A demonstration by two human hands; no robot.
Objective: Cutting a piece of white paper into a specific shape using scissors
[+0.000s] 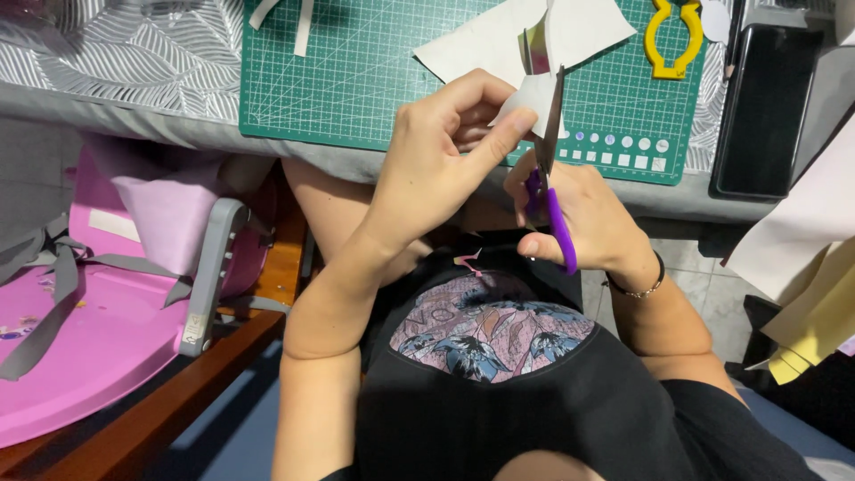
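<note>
My left hand (441, 156) pinches a small white piece of paper (527, 96) between thumb and fingers, held over my lap just in front of the table edge. My right hand (583, 214) grips purple-handled scissors (550, 191), whose blades point up and away and meet the paper's right edge. Both hands are close together, almost touching. A thin bracelet sits on my right wrist.
A green cutting mat (374, 71) lies on the patterned tablecloth, carrying larger white paper sheets (499, 40) and a yellow plastic tool (672, 40). A dark phone (766, 107) rests at the right. A pink seat with grey straps (116, 294) stands at my left; paper sheets (810, 258) hang at the right.
</note>
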